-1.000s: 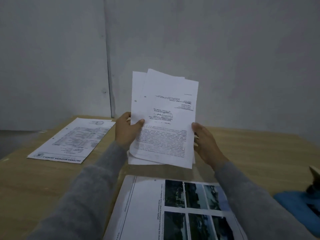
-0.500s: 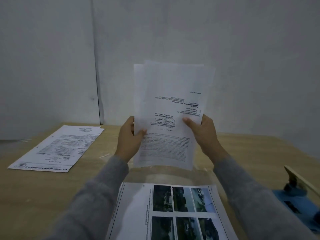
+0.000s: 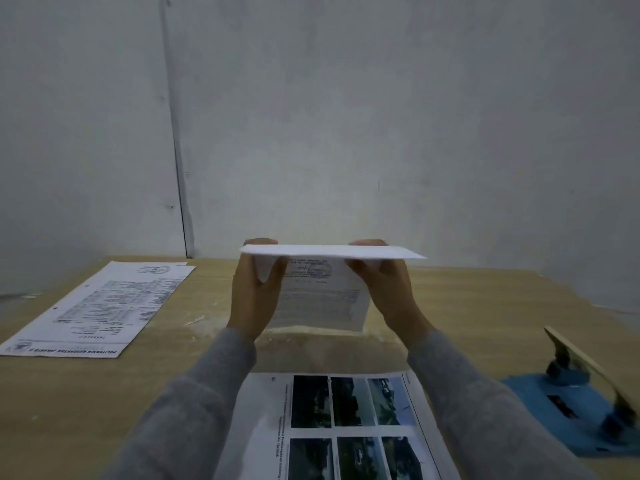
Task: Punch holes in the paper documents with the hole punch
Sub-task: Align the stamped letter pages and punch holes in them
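Observation:
I hold a small stack of printed white sheets [image 3: 322,296] above the middle of the wooden table [image 3: 467,306]. Its upper half is bent over away from me, so the fold shows as a thin white edge at the top. My left hand [image 3: 254,292] grips the stack's left side and my right hand [image 3: 388,289] grips its right side. The blue hole punch [image 3: 585,400] with a pale lever sits on the table at the right edge, apart from both hands.
A printed document [image 3: 100,306] lies flat on the table at the left, with small holes along its left edge. A page with photo prints [image 3: 346,424] lies just below my hands. A plain grey wall [image 3: 346,116] stands behind the table.
The stack stood upright and full height before. Its top has now folded over away from me, and both hands have lowered slightly with it.

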